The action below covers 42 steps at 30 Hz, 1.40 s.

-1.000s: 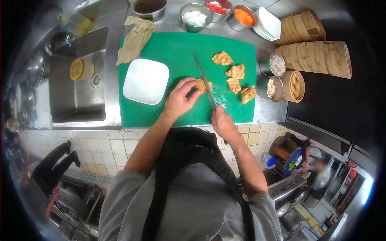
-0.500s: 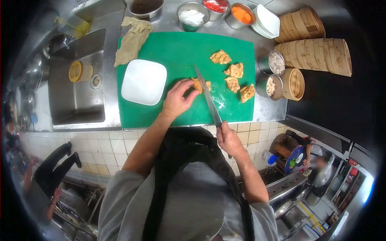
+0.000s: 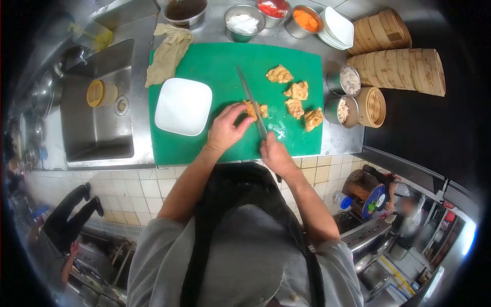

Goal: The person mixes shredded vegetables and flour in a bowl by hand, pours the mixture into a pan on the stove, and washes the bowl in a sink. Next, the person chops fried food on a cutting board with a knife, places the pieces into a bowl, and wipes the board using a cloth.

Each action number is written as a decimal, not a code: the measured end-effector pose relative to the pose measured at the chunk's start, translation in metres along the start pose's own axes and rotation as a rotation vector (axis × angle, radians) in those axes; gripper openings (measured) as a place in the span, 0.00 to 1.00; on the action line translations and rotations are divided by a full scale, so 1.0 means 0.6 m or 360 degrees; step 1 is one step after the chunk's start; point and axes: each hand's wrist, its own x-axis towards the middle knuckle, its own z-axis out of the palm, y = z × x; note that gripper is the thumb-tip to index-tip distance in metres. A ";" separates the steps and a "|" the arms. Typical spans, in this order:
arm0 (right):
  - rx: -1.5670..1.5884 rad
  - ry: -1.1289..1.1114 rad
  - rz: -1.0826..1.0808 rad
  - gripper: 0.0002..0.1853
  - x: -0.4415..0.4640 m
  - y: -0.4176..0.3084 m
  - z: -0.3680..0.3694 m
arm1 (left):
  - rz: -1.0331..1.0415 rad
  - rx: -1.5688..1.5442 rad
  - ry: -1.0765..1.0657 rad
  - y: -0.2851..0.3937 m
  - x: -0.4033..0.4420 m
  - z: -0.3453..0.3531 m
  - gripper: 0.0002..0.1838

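Note:
My left hand (image 3: 227, 127) is closed on a golden-brown fried piece of food (image 3: 250, 109), pinning it to the green cutting board (image 3: 204, 56). In my right hand (image 3: 279, 155) is the handle of a long kitchen knife (image 3: 245, 86). Its blade crosses the fried piece just right of my left fingertips, tip pointing away from me. A smaller bit (image 3: 263, 110) of the fried food shows on the blade's other side; whether it is fully severed I cannot tell. Several more fried pieces (image 3: 295, 91) lie to the right, and a white square plate (image 3: 182, 106) sits on the left.
A crumpled cloth (image 3: 169, 53) overlaps the board's back left corner. Metal bowls (image 3: 244, 35) of ingredients, stacked white dishes (image 3: 338, 30) and bamboo steamers (image 3: 404, 71) line the back and right. A sink (image 3: 97, 133) is at left. Other people (image 3: 406, 215) stand behind me on both sides.
My right hand has pushed the knife forward and to the left, so its tip reaches farther over the board. My left hand stays on the fried piece.

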 end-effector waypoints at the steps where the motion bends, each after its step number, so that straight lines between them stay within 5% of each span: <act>1: 0.0012 0.0026 0.0038 0.10 0.000 -0.001 -0.004 | 0.0003 0.0022 -0.0010 -0.001 0.000 0.001 0.20; 8: 0.0075 0.0459 0.0047 0.09 -0.103 0.038 -0.032 | 0.0038 0.0260 -0.0028 0.058 0.012 0.011 0.27; 11: 0.0219 0.0519 0.0188 0.08 -0.142 0.071 -0.036 | -0.0202 0.0903 -0.0253 0.128 0.049 0.038 0.33; 13: 0.0279 0.0561 0.0236 0.07 -0.165 0.080 -0.037 | -0.0322 0.1109 -0.0567 0.131 0.065 0.062 0.32; 17: 0.0522 0.0525 0.0439 0.07 -0.196 0.106 -0.028 | -0.0221 0.1121 -0.0602 0.097 0.064 0.090 0.19; 22: 0.0774 0.0532 0.0384 0.07 -0.222 0.129 -0.012 | -0.0296 0.0839 -0.0511 0.112 0.062 0.026 0.16; 27: 0.0769 0.0549 0.0396 0.06 -0.241 0.158 -0.008 | -0.0156 0.0843 -0.0043 0.090 0.064 -0.138 0.15; 32: 0.0870 0.0467 0.0413 0.07 -0.238 0.147 -0.011 | -0.0358 0.1252 -0.0422 0.052 0.054 -0.200 0.20; 35: 0.0799 0.0479 0.0413 0.07 -0.242 0.146 -0.008 | -0.0705 0.1586 -0.0502 0.164 0.078 -0.184 0.30; 42: 0.0490 0.0571 0.0385 0.09 -0.270 0.136 -0.003 | 0.0111 0.0973 -0.0343 0.116 0.192 0.044 0.32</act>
